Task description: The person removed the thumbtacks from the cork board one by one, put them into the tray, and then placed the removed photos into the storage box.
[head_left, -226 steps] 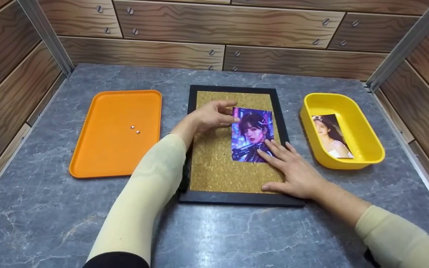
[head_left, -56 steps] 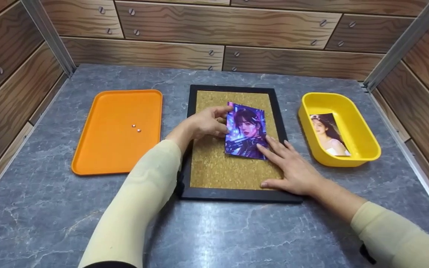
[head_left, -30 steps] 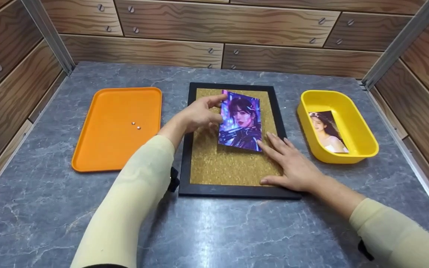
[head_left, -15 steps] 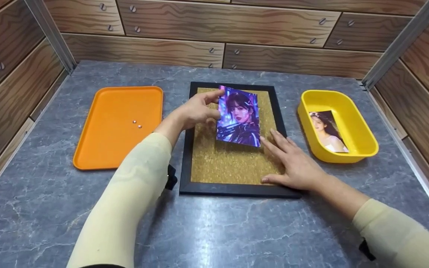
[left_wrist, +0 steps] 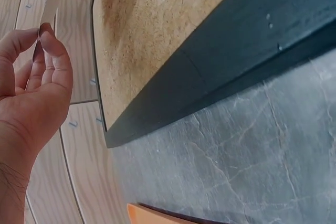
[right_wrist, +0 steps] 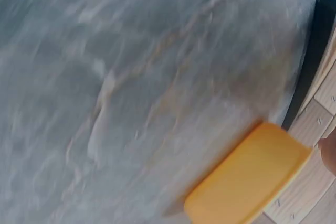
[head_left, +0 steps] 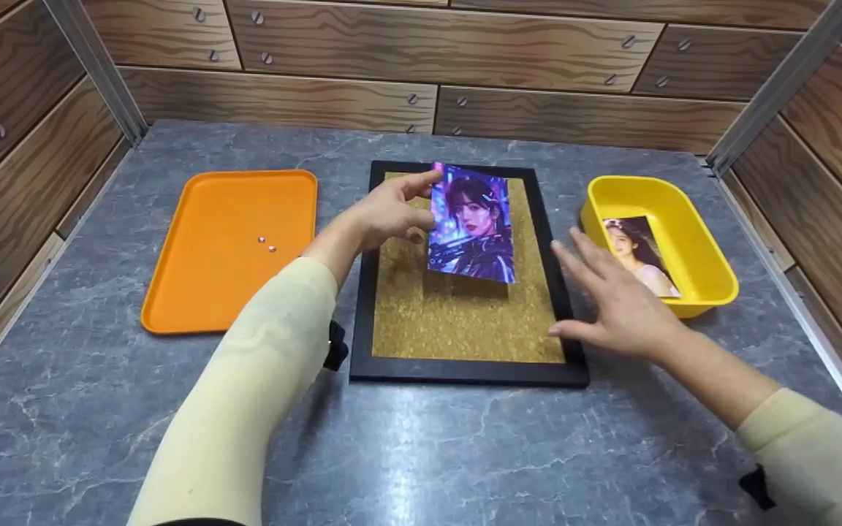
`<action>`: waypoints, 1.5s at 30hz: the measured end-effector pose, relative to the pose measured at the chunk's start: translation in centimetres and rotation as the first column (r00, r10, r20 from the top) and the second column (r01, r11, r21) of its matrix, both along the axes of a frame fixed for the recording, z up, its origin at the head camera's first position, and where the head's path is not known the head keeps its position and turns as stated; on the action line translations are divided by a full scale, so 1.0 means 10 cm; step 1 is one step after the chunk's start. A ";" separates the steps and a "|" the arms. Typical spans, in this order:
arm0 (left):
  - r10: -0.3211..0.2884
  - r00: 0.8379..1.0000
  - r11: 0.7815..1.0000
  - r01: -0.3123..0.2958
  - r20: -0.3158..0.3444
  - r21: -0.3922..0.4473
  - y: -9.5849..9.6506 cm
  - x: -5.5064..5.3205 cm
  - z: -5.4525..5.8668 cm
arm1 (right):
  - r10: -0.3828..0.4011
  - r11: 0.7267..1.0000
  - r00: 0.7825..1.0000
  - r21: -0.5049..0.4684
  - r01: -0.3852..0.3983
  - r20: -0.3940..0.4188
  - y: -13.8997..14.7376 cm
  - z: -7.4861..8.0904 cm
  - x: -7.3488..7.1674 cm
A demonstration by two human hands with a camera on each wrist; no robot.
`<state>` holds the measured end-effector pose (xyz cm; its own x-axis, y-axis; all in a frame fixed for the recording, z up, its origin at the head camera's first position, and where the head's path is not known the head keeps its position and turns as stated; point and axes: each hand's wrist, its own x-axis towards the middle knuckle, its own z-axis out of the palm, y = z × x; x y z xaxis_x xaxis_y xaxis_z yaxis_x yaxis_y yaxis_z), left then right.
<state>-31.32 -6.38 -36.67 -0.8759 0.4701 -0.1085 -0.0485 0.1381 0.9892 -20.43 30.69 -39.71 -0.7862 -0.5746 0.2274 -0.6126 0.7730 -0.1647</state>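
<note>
In the head view my left hand (head_left: 384, 215) pinches the left edge of a purple-and-blue printed picture (head_left: 471, 230), which is raised and tilted above a black-framed cork board (head_left: 457, 332). The left wrist view shows thumb and fingers of my left hand (left_wrist: 39, 77) meeting on the picture's thin edge (left_wrist: 52, 1). My right hand (head_left: 622, 303) has its fingers spread, over the board's right side and the gap beside the yellow bin (head_left: 710, 256); it holds nothing. Only a blurred fingertip (right_wrist: 329, 153) of it appears in the right wrist view.
Inside the yellow bin lies a second picture (head_left: 644, 259) of a dark-haired person. An orange tray (head_left: 216, 270), with two small shiny pieces (head_left: 262, 239) on it, rests left of the board. Wood-patterned walls (head_left: 362, 44) surround the grey marbled table (head_left: 421, 453).
The picture, flat on the cork at first, has been lifted by my left hand and moved up and slightly left. My right hand has left the board and shifted right toward the bin.
</note>
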 end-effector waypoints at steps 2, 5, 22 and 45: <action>0.001 1.000 1.000 -0.001 -0.001 0.005 0.01 0.00 0.01 | -0.016 1.000 1.000 -0.002 0.016 -0.013 0.06 0.05 -0.02; 0.003 1.000 1.000 -0.003 -0.002 0.001 0.03 -0.01 0.03 | -0.069 0.998 0.997 0.001 0.069 0.016 0.15 0.13 -0.05; -0.005 1.000 0.998 0.006 -0.025 0.061 0.28 0.00 0.10 | -0.332 0.942 0.932 -0.003 0.336 0.149 0.95 0.35 -0.22; -0.015 0.998 0.990 0.022 -0.053 0.140 0.84 0.08 0.22 | -0.400 0.909 0.832 0.053 0.413 0.385 1.61 0.17 -0.31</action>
